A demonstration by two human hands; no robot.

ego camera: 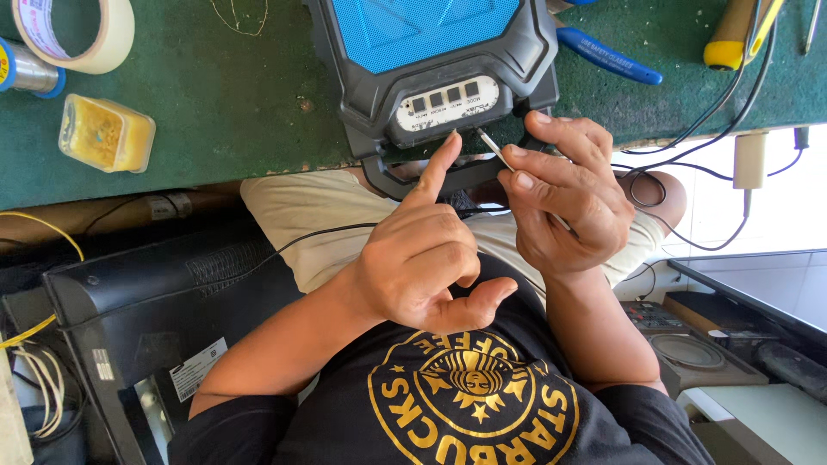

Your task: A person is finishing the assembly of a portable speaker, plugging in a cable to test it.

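A black portable speaker [370, 95] with a blue grille lies on the green table top [233, 103], its pale button panel [448, 103] facing me at the table's edge. My left hand [422, 258] holds nothing. Its index finger is stretched out, with the tip touching the speaker's lower edge just under the panel, and the other fingers are curled. My right hand [564, 194] pinches a thin metal tool [495, 151]. The tool's tip rests at the speaker's edge beside my left fingertip. The speaker's black handle hangs over my lap.
A tape roll [82, 30], a solder spool [26, 69] and a small yellow tub [108, 133] sit at the left of the table. Blue-handled pliers [607, 56] and a yellow-handled tool [732, 34] lie at the right. Black cables trail off the edge. A black screen [146, 301] stands at the lower left.
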